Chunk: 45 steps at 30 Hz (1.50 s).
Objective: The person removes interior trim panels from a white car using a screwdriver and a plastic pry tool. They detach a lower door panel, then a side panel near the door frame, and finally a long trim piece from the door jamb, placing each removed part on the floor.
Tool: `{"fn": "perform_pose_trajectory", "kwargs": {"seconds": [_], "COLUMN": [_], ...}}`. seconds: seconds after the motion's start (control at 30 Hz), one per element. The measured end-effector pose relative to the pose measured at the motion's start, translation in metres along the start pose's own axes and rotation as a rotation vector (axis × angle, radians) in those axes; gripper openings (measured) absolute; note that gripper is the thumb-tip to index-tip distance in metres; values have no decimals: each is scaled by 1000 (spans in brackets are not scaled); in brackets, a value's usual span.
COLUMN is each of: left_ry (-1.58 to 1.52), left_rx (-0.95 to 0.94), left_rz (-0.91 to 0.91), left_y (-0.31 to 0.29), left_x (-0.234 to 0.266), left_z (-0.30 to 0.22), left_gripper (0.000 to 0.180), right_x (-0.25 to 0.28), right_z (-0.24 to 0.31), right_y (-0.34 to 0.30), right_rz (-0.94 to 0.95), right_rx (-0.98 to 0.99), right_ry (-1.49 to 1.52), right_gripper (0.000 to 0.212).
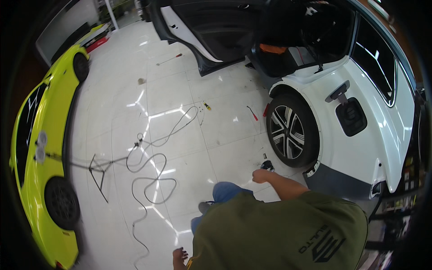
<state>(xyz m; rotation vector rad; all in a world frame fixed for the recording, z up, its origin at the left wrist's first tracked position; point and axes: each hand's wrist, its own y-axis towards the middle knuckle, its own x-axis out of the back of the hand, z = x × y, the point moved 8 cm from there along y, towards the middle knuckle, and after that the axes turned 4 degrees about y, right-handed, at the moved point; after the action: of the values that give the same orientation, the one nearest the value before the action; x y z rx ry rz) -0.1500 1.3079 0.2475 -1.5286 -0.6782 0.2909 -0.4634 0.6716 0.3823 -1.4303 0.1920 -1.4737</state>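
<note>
My right hand [259, 175] is out in front of me, its fingers curled into a fist. Right beside it is a dark, compact object with a grey tip [267, 165], perhaps a power tool; I cannot tell whether it is in my grip or on the floor. Just beyond is the wheel [288, 130] of a white car [373, 148], its trim stripped around the arch. Low at my left side hangs my left hand [180, 254], fingers loosely bent and apart, with nothing visible in them.
The car's door [216, 27] stands wide, and its port flap [338, 92] is raised. A red-handled tool [253, 113] and a yellow-black tool [207, 106] lie on the tiles. A looped cable [166, 157] and a lamp stand [99, 171] are left, before a yellow-green car [56, 112].
</note>
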Motion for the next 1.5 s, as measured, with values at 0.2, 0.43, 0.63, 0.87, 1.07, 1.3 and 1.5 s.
{"fn": "perform_pose_trajectory", "kwargs": {"seconds": [0.2,0.43,0.63,0.87,1.07,1.3,1.5], "left_ry": [-18,15,-67,233,416,364,205], "left_rx": [-413,-471,-479,-281,-387,-650,-855], "left_rz": [-142,-86,-43,24,51,-223,-196], "left_y": [-15,-18,-5,171,167,102,6], "left_x": [121,128,135,179,256,334,232], "left_z": [-400,-679,-828,-879,-1146,-1613,-1831], "left_gripper": [15,32,32,22,14,15,31], "right_x": [58,163,458,634,638,878,1026], "right_z": [-1,89,195,295,412,526,461], "right_y": [118,298,490,658,785,933,1038], "right_rz": [-37,185,-310,-409,155,-159,-361], "right_rx": [-392,-446,53,-28,-100,24,74], "right_ry": [461,430,135,285,98,412,580], "right_gripper": [25,25,31,34,32,31,32]}}
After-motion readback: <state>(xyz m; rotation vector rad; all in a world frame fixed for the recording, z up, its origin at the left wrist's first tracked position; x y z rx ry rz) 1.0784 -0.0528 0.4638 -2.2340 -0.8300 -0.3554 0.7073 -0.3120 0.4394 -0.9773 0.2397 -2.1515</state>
